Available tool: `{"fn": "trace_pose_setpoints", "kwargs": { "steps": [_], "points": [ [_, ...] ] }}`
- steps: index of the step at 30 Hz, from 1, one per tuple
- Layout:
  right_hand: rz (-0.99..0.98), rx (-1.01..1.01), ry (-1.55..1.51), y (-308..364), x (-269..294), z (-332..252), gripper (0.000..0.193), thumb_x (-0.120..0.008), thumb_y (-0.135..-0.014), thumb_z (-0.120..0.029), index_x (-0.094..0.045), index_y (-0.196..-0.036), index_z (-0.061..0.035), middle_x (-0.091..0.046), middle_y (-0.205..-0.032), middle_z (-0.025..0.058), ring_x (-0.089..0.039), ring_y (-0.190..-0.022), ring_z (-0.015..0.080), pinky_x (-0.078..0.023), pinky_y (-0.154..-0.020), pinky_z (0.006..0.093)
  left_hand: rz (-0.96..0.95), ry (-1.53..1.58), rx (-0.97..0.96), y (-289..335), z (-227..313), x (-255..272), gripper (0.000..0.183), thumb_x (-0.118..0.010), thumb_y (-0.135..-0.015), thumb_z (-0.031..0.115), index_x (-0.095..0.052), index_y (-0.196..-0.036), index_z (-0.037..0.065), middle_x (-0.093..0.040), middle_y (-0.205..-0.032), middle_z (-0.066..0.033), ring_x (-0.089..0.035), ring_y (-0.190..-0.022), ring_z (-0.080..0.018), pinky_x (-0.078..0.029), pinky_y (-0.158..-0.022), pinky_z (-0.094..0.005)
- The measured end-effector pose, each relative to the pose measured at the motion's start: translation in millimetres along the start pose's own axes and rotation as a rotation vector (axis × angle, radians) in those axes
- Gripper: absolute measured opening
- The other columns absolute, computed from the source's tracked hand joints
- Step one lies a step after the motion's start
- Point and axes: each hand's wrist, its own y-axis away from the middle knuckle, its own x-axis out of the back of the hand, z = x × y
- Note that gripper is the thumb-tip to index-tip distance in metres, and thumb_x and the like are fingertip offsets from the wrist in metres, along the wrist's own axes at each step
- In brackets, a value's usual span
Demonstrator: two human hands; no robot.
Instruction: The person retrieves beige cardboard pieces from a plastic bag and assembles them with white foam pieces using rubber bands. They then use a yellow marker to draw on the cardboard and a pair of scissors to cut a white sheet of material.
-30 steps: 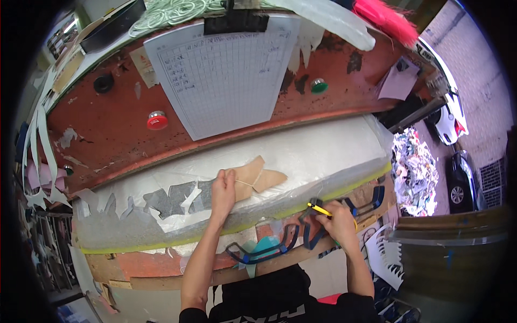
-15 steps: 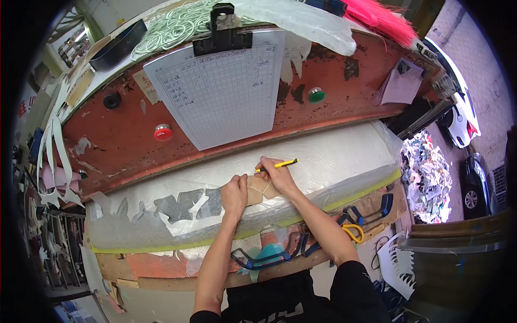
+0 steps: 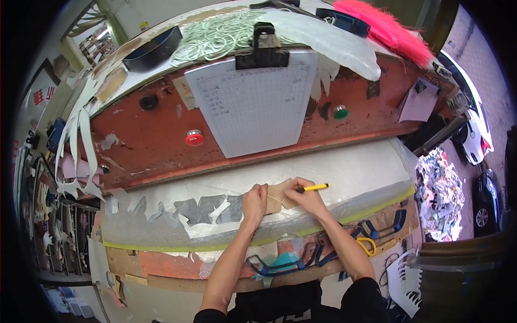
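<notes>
A small stack of beige cut pieces lies on the white work surface, with a thin pale string across it. My left hand is closed at the stack's left side, its fingers pinched where the string runs in. At the stack's right side my right hand has curled fingers around a yellow pen that points off to the right. Its fingertips are close to the string; whether they also grip it is hidden. Dark grey sheet scraps lie left of my left hand.
Behind the surface rises a worn red panel with a clipboard sheet, a red button and a green button. Blue-handled frames and a yellow loop handle lie along the near edge. Green cord is heaped on top.
The view has shifted, so the scene sits further right and lower. My right hand has moved from the stack's far edge to its right side, still with the pen.
</notes>
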Motion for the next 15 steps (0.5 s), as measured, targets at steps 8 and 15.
{"fn": "trace_pose_setpoints", "kwargs": {
  "steps": [8,15],
  "points": [
    [-0.047,-0.089,0.097,22,25,4,0.020,-0.070,-0.087,-0.014,-0.072,-0.100,0.0012,-0.067,-0.082,-0.0002,-0.056,-0.072,0.0053,-0.045,-0.065,0.0220,-0.179,-0.203,-0.021,3,27,8,0.057,-0.071,-0.083,0.048,-0.062,-0.109,-0.002,-0.067,-0.072,-0.0263,-0.068,-0.071,-0.0452,-0.055,-0.064,-0.0493],
    [0.050,-0.066,0.037,22,18,22,0.013,-0.068,-0.090,-0.013,-0.068,-0.090,-0.0003,-0.062,-0.079,-0.0025,-0.052,-0.069,0.0043,-0.042,-0.061,0.0220,-0.175,-0.262,-0.031,10,58,8,0.077,-0.075,-0.079,0.046,-0.051,-0.134,-0.002,-0.066,-0.102,-0.0282,-0.069,-0.088,-0.0437,-0.057,-0.070,-0.0491]
  ]
}}
